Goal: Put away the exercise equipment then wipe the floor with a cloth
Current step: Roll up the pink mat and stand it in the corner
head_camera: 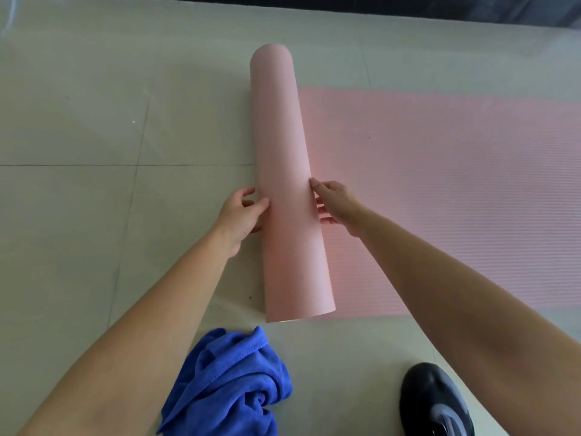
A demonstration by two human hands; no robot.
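Observation:
A pink exercise mat lies on the pale tiled floor, partly rolled into a long roll [287, 190] that runs away from me. Its flat, ribbed part [440, 196] stretches off to the right. My left hand [240, 217] holds the roll's left side, thumb on top and fingers curled against it. My right hand [334, 204] presses on the roll's right side where it meets the flat part, fingers tucked at the seam. A crumpled blue cloth [229, 385] lies on the floor just in front of me, below the roll's near end.
A black shoe [435, 404] stands on the floor at the lower right. Pale floor tiles [94, 152] spread to the left of the roll. A dark strip [408, 4] runs along the far edge of the floor.

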